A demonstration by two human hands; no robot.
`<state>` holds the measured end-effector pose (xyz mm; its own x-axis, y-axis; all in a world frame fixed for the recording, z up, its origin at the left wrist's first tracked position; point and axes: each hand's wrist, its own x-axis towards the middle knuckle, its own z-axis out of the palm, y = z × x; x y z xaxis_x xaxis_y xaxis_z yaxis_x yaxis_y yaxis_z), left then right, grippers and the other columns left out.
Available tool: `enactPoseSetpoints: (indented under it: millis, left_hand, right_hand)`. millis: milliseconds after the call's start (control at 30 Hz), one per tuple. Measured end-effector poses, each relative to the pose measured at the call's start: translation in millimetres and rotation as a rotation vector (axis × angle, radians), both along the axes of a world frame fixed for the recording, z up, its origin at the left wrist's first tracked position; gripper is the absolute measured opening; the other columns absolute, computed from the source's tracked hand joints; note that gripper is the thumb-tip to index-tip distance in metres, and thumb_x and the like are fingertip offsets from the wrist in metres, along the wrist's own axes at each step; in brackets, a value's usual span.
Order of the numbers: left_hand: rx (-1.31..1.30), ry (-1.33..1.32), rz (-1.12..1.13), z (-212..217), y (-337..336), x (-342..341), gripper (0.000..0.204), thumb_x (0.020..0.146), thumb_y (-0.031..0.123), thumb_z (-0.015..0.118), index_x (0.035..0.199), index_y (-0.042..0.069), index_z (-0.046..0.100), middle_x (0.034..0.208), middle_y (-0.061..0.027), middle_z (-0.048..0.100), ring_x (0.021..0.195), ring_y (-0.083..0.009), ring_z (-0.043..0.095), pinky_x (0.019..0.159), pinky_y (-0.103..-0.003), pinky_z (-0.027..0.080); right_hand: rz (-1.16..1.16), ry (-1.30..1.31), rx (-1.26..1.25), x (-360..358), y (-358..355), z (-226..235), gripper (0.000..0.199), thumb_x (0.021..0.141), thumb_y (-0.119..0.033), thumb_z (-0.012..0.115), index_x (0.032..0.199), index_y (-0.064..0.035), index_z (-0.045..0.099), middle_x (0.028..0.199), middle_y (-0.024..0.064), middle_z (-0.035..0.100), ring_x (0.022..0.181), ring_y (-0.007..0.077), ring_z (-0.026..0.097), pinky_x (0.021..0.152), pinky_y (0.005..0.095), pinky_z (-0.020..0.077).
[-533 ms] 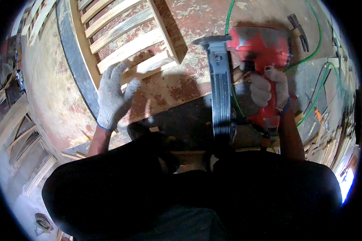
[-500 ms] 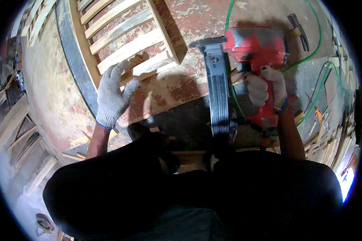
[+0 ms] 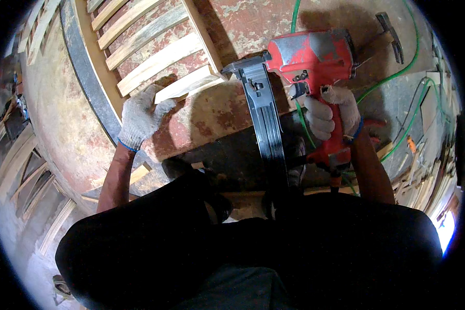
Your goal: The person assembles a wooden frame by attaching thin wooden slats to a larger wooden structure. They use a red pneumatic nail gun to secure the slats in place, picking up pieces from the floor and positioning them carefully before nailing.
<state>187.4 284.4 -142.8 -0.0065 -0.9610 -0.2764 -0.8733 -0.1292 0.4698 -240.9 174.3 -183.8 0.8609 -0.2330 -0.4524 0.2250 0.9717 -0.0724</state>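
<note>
My right hand (image 3: 326, 112), in a white knit glove, grips the handle of a red pneumatic nail gun (image 3: 309, 56) with a long dark magazine (image 3: 266, 124). The gun's nose sits close to the corner of a pale wooden slatted frame (image 3: 155, 57) lying on a worn red worktable (image 3: 227, 111). My left hand (image 3: 142, 114), also gloved, presses down on the nearest slat (image 3: 186, 87) of the frame, fingers spread over its end.
A green air hose (image 3: 398, 72) loops across the table's right side. A hammer (image 3: 387, 31) lies at the far right. More slatted frames (image 3: 20, 165) lean at the left. Wood offcuts (image 3: 418, 175) lie on the floor at right.
The nail gun has shifted slightly left, toward the frame's corner. My left hand stays pressed on the slat end.
</note>
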Motion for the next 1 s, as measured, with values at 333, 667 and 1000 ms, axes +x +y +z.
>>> enactPoseSetpoints:
  millis: [333,667,1000]
  left_hand:
    - [0.067,-0.027,-0.038,-7.3,1.0,9.2,0.055,0.092,0.052,0.069,0.118,0.004,0.068,0.102,-0.0214,0.074,0.098,-0.0355,0.073,0.081,-0.040,0.056]
    - [0.045,-0.033,-0.026,-5.2,0.8,4.6,0.046,0.092,0.047,0.071,0.111,0.005,0.068,0.096,-0.0206,0.073,0.092,-0.0384,0.072,0.076,-0.042,0.056]
    - [-0.010,-0.029,-0.041,-5.2,-0.1,2.5,0.041,0.090,0.044,0.072,0.107,0.007,0.069,0.086,-0.0195,0.071,0.083,-0.0391,0.071,0.070,-0.044,0.056]
  right_hand:
    - [0.033,0.059,-0.009,0.1,-5.8,7.6,0.051,0.094,-0.030,0.059,0.126,0.0080,0.050,0.062,0.0017,0.049,0.044,0.0170,0.048,0.039,0.0364,0.0411]
    - [0.044,-0.051,-0.036,-0.3,-9.7,3.4,0.050,0.096,-0.035,0.058,0.131,0.0002,0.052,0.063,0.0023,0.050,0.046,0.0178,0.050,0.041,0.0373,0.0413]
    - [0.052,-0.104,0.042,3.9,-10.1,8.2,0.055,0.098,-0.037,0.057,0.129,0.0084,0.051,0.063,0.0001,0.048,0.046,0.0170,0.049,0.043,0.0370,0.0433]
